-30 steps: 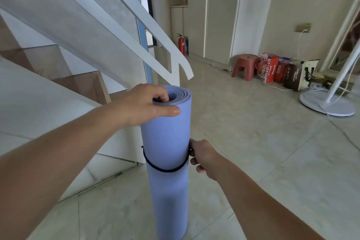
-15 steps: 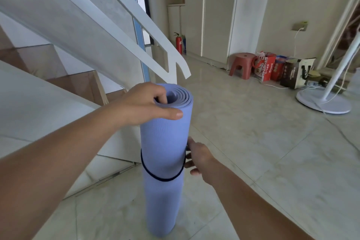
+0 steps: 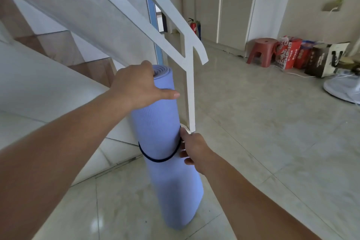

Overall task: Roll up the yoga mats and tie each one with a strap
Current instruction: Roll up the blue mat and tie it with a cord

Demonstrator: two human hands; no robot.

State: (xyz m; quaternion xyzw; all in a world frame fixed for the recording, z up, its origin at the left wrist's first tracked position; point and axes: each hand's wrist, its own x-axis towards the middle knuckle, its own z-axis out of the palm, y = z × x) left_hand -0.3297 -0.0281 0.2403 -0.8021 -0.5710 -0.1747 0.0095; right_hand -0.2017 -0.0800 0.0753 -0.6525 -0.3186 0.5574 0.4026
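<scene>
A rolled lavender-blue yoga mat [image 3: 167, 179] stands on end on the tiled floor, tilted so its top leans left toward the stairs. A thin black strap [image 3: 155, 159] circles it around mid-height. My left hand [image 3: 136, 85] grips the top end of the roll, fingers over the rim and thumb across the front. My right hand [image 3: 191, 149] is at the mat's right side with its fingers curled at the strap; the fingertips are hidden behind the roll.
A white stair railing post [image 3: 190, 91] stands just behind the mat, with the staircase [image 3: 48, 76] to the left. A red stool [image 3: 263, 51], boxes and bags [image 3: 303, 55] line the far wall. A white fan base [image 3: 342, 87] sits at the right.
The mat's top has tipped left toward the stairs and the roll now stands closer to the railing post. Both hands keep their hold, and the view has moved nearer.
</scene>
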